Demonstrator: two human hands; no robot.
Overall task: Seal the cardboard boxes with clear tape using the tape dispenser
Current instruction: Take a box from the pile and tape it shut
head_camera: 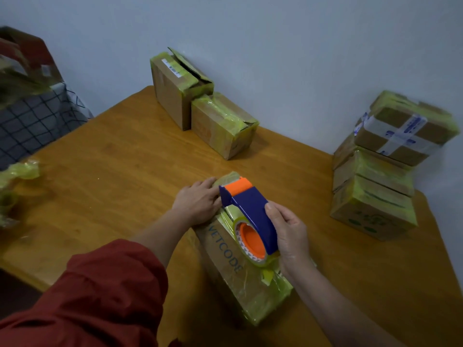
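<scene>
A long cardboard box (230,261) printed "VETCODE" lies on the wooden table (120,171), wrapped in yellowish clear tape. My right hand (288,234) grips a blue and orange tape dispenser (250,211) that sits on top of the box, its cutter end pointing toward the far end. My left hand (198,202) rests on the far end of the box, fingers by the dispenser's front edge. The tape roll (250,241) shows on the dispenser's near side.
Two taped boxes (200,106) stand by the wall at the back. A stack of taped boxes (380,166) fills the right side. Crumpled tape scraps (17,176) lie at the left edge, beside a checked cloth (37,116).
</scene>
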